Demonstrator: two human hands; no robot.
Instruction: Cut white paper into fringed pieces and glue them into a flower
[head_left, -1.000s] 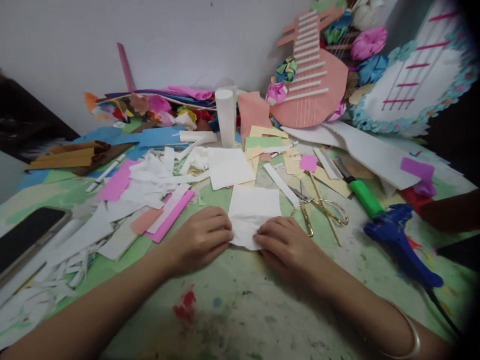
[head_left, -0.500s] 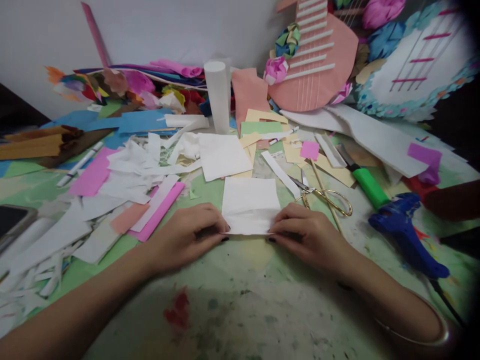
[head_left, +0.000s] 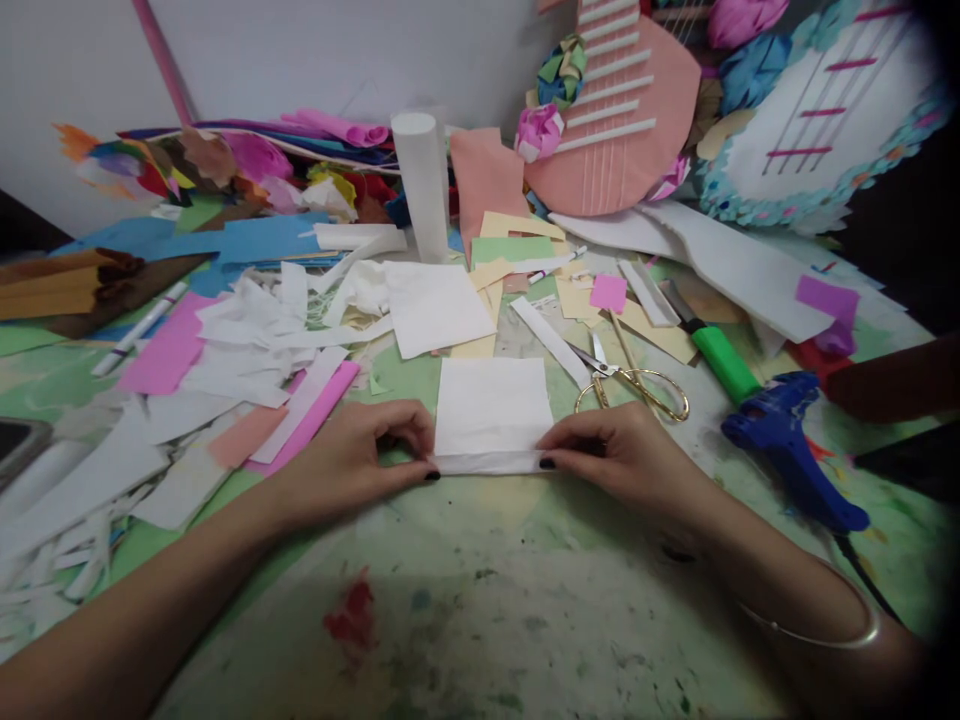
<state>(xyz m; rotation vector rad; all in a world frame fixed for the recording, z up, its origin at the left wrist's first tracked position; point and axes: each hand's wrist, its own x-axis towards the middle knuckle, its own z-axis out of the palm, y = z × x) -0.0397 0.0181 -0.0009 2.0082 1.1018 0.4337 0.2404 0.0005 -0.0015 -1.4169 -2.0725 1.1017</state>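
Note:
A white sheet of paper [head_left: 491, 400] lies on the table in front of me, with a narrow strip folded over along its near edge. My left hand [head_left: 386, 440] pinches the left end of that fold between thumb and fingers. At the right end, my right hand [head_left: 611, 450] grips the fold, thumb lying on top of the strip. Just beyond the right hand rest gold-handled scissors [head_left: 607, 372], blades partly apart, beside a thin wooden stick [head_left: 624, 340]. Another white paper sheet [head_left: 439, 310] lies flat behind the folded one.
Paper scraps [head_left: 247, 335] crowd the left side. A blue glue gun [head_left: 787, 450] and a green-handled knife [head_left: 721, 360] lie at right. A white roll [head_left: 421, 185] stands at the back, near a pink paper guitar shape [head_left: 630, 120]. The painted table [head_left: 480, 620] spreads nearest me.
The near edge of the paper now shows a flatter, clearer folded strip. My right thumb has come up onto the strip. The whole view has shifted slightly.

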